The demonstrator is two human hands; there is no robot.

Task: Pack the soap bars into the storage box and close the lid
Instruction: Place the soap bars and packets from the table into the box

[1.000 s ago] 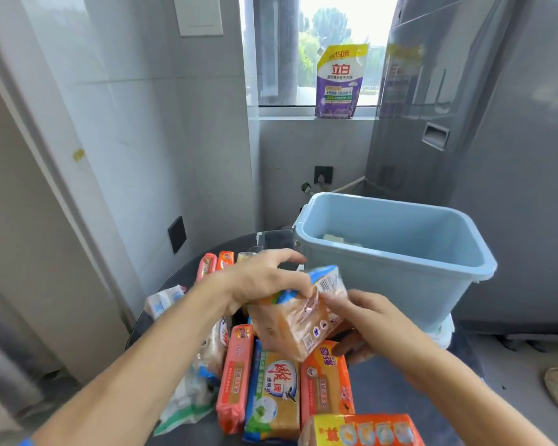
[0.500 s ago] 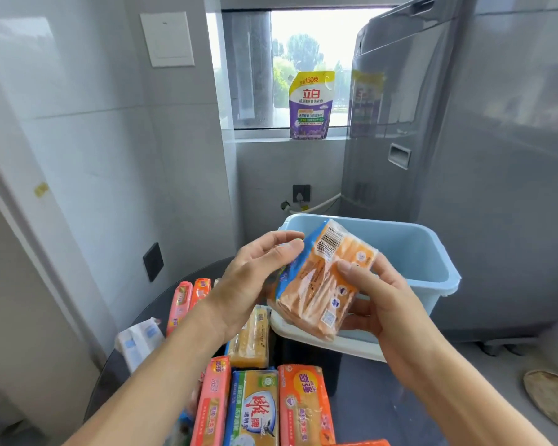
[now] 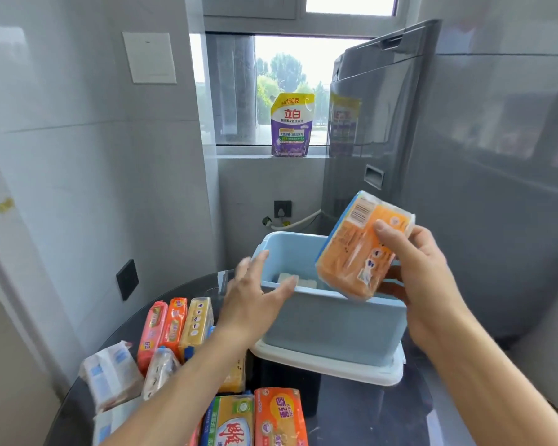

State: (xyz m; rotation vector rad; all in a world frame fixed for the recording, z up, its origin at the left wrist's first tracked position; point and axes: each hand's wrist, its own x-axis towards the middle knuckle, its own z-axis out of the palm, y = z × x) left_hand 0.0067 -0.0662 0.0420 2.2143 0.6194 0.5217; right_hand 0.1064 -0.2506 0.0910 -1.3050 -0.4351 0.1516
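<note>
Both forearms are bare from the bottom edge of the view up to the wrists, no sleeve showing. The left hand point(image 3: 255, 297) and right hand point(image 3: 422, 275) seem to carry no ring, watch or glove, though motion blur softens the left fingers.

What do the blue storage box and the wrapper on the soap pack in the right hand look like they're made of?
Blue storage box: apparently moulded plastic with a matte finish, judging by its uniform colour, rounded rim and soft sheen.
Orange soap pack in the right hand: probably thin clear plastic film, glossy and crinkled, with glare on it and the orange bars showing through.
</note>
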